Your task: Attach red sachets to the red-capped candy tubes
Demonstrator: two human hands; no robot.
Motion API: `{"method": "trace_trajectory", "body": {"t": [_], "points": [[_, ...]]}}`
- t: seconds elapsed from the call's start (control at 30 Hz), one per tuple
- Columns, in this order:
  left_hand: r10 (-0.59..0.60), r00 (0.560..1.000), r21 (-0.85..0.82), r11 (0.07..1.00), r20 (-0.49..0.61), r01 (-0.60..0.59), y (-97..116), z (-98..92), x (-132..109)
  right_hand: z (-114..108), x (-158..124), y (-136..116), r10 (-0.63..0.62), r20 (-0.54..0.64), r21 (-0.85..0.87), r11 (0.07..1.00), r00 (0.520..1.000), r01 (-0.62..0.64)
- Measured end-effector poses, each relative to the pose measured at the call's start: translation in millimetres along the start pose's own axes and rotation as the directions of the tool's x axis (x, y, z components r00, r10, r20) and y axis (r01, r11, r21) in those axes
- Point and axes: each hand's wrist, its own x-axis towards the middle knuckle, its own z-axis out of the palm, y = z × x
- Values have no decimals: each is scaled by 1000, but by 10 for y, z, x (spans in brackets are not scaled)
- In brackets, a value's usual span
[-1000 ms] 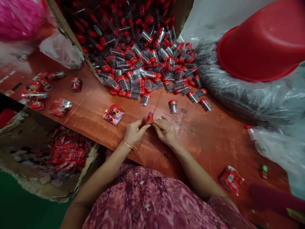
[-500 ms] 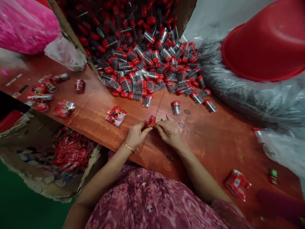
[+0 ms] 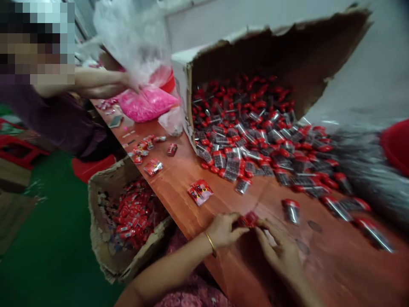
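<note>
My left hand (image 3: 223, 230) and my right hand (image 3: 279, 249) meet over the red-brown table (image 3: 335, 264), both pinching one small red packet (image 3: 248, 219) between their fingertips. A gold bangle sits on my left wrist. Just beyond the hands stands a single clear vial with a red cap (image 3: 291, 210). A pair of flat red packets (image 3: 200, 192) lies on the table to the left of my hands. Behind them a tipped cardboard box (image 3: 287, 47) spills a heap of red-capped vials (image 3: 255, 145) onto the table.
A torn carton (image 3: 105, 238) full of red packets stands on the green floor at the table's left edge. More packets (image 3: 152, 167) lie further along. Another person's arm (image 3: 96, 83) reaches to a clear bag of pink bits (image 3: 148, 102). A red basin (image 3: 396, 145) is at right.
The view has swung up and to the left, bringing the other person and the whole tipped box into sight. Both hands keep pinching the same red packet.
</note>
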Motion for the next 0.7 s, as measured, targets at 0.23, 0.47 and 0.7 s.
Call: {"method": "trace_trajectory", "body": {"t": [0.23, 0.47, 0.7], "points": [[40, 999, 191, 981, 32, -45, 37, 54, 7, 97, -2, 152, -59, 60, 117, 992, 996, 52], [46, 997, 254, 965, 58, -59, -42, 102, -6, 197, -156, 281, 3, 113, 141, 990, 994, -19], [108, 991, 198, 973, 81, -123, -100, 109, -30, 178, -134, 115, 229, 241, 255, 923, 943, -290]]}}
